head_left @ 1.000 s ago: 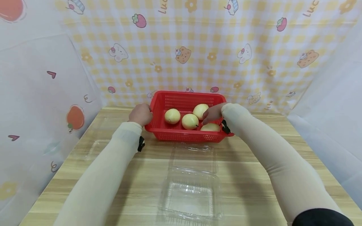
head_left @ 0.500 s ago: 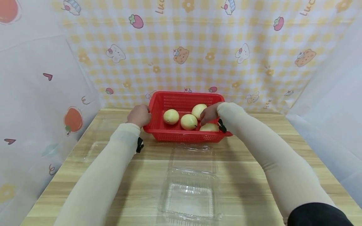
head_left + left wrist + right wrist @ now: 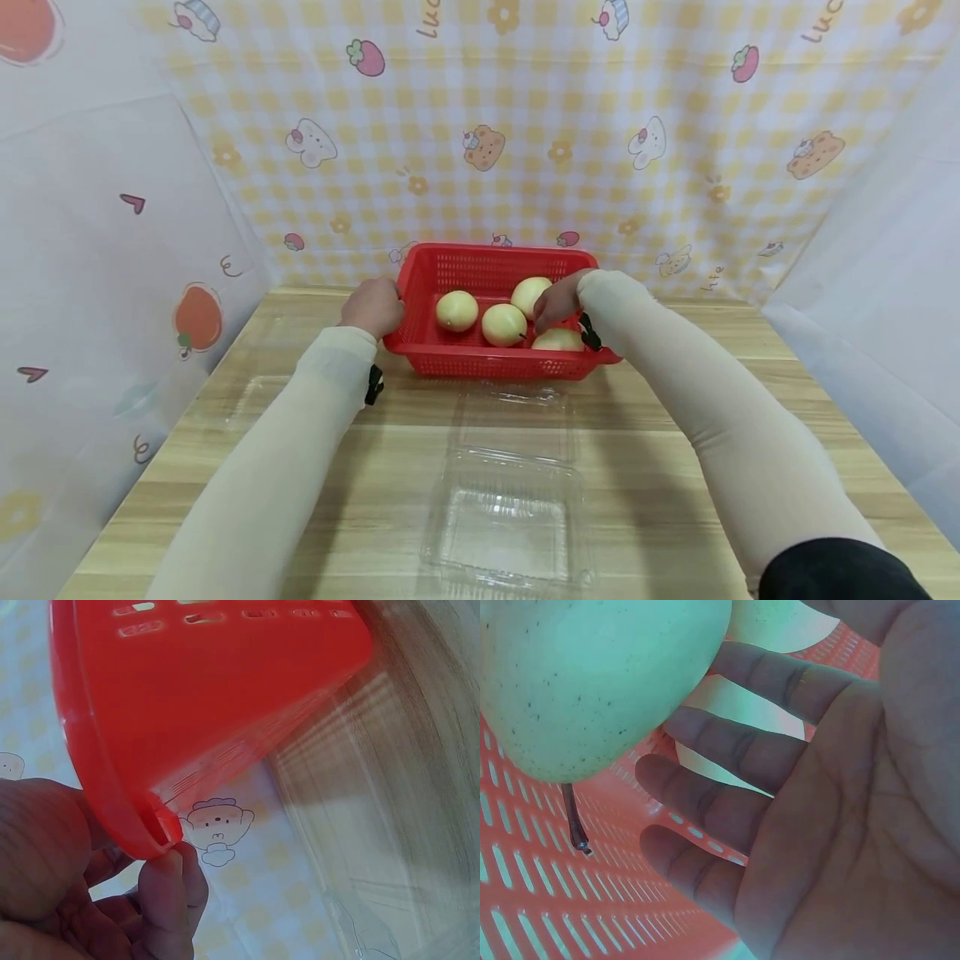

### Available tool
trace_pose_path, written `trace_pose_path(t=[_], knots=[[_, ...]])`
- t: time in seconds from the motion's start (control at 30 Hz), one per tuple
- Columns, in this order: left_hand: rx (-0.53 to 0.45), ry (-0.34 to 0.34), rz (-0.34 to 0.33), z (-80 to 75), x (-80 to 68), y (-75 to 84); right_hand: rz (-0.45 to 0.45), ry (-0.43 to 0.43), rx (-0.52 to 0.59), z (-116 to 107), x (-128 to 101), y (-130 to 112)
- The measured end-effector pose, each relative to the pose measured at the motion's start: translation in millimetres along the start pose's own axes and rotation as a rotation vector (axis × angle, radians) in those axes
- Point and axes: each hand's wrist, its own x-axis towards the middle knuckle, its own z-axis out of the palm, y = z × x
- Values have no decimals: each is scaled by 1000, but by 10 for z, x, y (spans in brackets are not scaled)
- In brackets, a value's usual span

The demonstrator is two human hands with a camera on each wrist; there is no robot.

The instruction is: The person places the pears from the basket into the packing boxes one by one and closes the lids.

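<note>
Fingers of the left hand (image 3: 372, 306) are curled round the left rim of the red basket (image 3: 480, 363); in the left wrist view a fingertip (image 3: 166, 889) presses up under the rim lip, w/ the palm just behind it, so the grip is closed on the edge.

Basket sits on the wooden table (image 3: 660, 467), at the far side near the patterned backdrop (image 3: 480, 125). Inside it are 4 pale yellow pears. Just right of the left fingers, past the basket wall, lies the left pear (image 3: 457, 310). Next comes the middle pear (image 3: 503, 324), w/ a short dark stem visible in the right wrist view (image 3: 574, 821). Behind that is the back pear (image 3: 528, 294), its right side touching or hidden by the right hand's knuckles. The front-right pear (image 3: 557, 340) lies directly under the right fingers.

Right hand (image 3: 557, 300) is inside the basket, fingers (image 3: 735, 750) spread and only loosely bent, palm facing the middle pear. Nothing is gripped; the fingers are close beside the fruit, contact not clear.

Nearer the person than both hands, an open clear plastic clamshell box (image 3: 506, 521) lies on the table, well apart from the fingers.
</note>
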Motion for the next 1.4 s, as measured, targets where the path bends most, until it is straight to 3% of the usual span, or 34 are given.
trace_pose_path(t=[0.3, 0.53, 0.87, 1.03, 1.4], knots=[[16, 6, 8, -3, 0, -27, -2, -13, 70, 37, 16, -26], [19, 11, 5, -21, -1, -39, -14, -26, 23, 30, 39, -66], [9, 15, -7, -34, -2, -40, 2, -56, 109, 18, -21, -144], [27, 21, 3, -24, 14, -33, 32, -52, 119, 37, -24, -99], [14, 13, -6, 16, 4, 3, -33, -121, 94, 122, 77, 46]])
